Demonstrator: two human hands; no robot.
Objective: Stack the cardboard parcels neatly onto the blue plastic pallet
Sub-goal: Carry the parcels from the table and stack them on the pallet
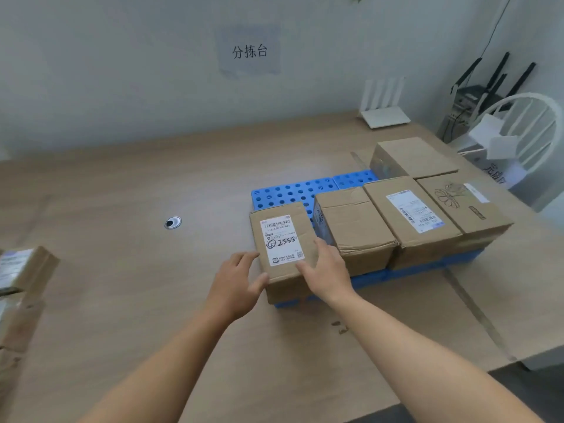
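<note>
1. Both hands, left (236, 282) and right (328, 270), gripped a labelled parcel (282, 239) on the pallet's (293, 193) near-left corner.
2. Four parcels (409, 209) sat alongside.

Behind the front row of parcels (396, 221), the blue pallet (293, 193) shows bare perforated deck at its far left, open from above. Its far right corner is blocked by a taller box (415, 157). Left of the pallet the bench (122, 209) lies wide open as far as a cable grommet (173, 222).
</note>
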